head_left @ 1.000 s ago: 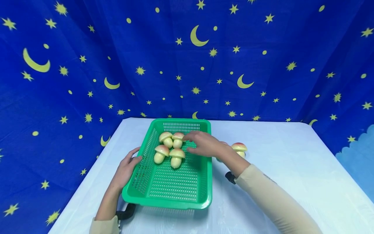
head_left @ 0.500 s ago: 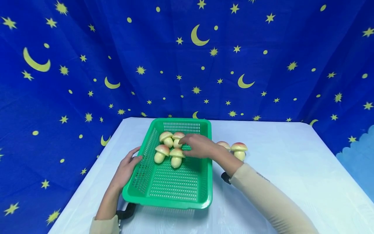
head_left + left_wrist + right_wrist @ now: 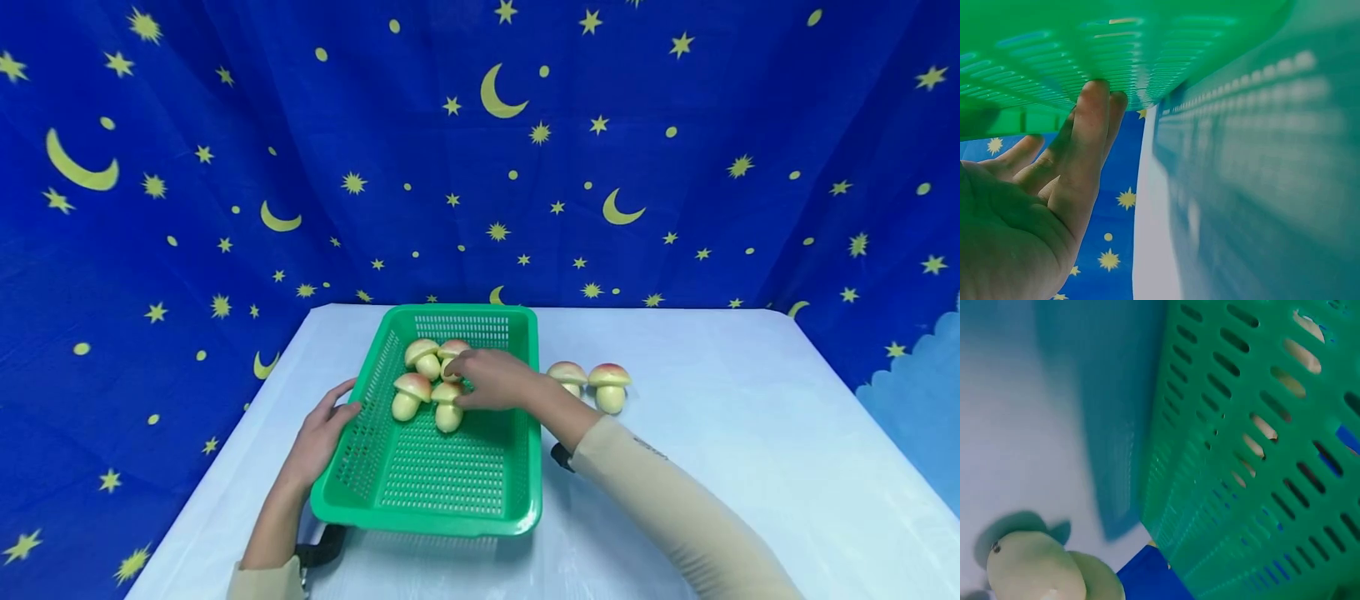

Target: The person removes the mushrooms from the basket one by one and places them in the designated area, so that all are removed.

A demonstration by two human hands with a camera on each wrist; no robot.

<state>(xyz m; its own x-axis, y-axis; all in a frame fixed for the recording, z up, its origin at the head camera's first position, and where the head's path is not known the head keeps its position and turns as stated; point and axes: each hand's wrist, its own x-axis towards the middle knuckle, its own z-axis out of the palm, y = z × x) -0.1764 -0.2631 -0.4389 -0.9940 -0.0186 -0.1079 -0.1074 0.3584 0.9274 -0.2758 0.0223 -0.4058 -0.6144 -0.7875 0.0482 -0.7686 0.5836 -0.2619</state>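
Inside the green plastic basket (image 3: 427, 523), toy mushrooms with pinkish caps and cream stems lie in two rows: a back left mushroom (image 3: 427, 367), a back right mushroom (image 3: 454, 345), a front left mushroom (image 3: 407, 406) and a front right mushroom (image 3: 447, 418). My right hand (image 3: 495, 381) reaches over the basket's right rim. Its fingers are spread beside the two right mushrooms, partly covering them; contact is hard to make out. My left hand (image 3: 315, 442) rests against the basket's left side. In the left wrist view, extended fingers (image 3: 1088, 125) touch the slotted outer wall.
Two more mushrooms stand on the white table (image 3: 712, 433) right of the basket: a near one (image 3: 610, 398) and another mushroom (image 3: 567, 373) partly behind my right forearm. A blue curtain (image 3: 420, 150) with yellow stars and moons hangs behind.
My right hand has moved left and slightly down, closer to the two right mushrooms. The mushrooms on the table are less covered by my forearm. My left hand stays at the basket.
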